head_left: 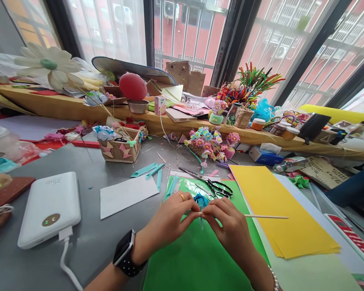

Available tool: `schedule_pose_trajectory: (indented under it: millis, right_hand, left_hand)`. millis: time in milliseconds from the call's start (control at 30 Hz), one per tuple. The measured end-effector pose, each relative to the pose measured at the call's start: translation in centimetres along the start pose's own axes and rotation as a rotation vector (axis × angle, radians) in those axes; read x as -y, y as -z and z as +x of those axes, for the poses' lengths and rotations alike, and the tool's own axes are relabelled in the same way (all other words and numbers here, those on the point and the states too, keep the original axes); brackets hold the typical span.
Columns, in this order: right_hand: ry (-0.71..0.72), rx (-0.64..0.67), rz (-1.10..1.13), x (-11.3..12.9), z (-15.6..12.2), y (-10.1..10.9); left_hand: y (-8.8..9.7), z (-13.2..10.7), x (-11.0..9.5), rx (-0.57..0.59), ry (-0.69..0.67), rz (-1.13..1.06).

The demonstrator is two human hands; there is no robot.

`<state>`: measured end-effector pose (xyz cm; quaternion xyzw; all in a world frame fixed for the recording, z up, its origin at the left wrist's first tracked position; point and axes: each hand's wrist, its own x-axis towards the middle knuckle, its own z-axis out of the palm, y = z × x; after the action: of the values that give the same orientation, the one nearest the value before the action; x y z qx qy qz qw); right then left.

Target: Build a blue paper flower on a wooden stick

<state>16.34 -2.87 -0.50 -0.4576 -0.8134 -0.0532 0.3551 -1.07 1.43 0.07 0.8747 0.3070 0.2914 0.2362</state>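
My left hand (177, 214), with a ring and a watch on the wrist, pinches blue folded paper (201, 199) between thumb and fingertips. My right hand (227, 220) is closed around a thin wooden stick (268, 217), which points out to the right. The fingertips of both hands meet where stick and paper come together, hiding the join. Below them lies a green sheet (197, 258). Just beyond the hands rest black-handled scissors (220, 188), partly on a clear plastic wrapper.
Yellow paper (279, 206) lies to the right, a white card (129, 198) and folded blue strips (144, 170) to the left. A white power bank (51, 206) with a cable sits farther left. Behind stand a cardboard box (121, 149), small flowers (210, 141) and a cluttered wooden ledge (182, 124).
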Motion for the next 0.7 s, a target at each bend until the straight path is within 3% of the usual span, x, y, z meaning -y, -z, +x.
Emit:
schedule_pose_trajectory:
  millis: [333,700]
  right_hand:
    - [-0.236,0.191,0.143,-0.5,0.1,0.4]
    - [-0.341,0.352,0.243,-0.9,0.5,1.0]
  left_hand:
    - [-0.9,0.3,0.2,0.009,0.141,-0.059]
    - [-2.0,0.2,0.2,-0.026,0.002,0.248]
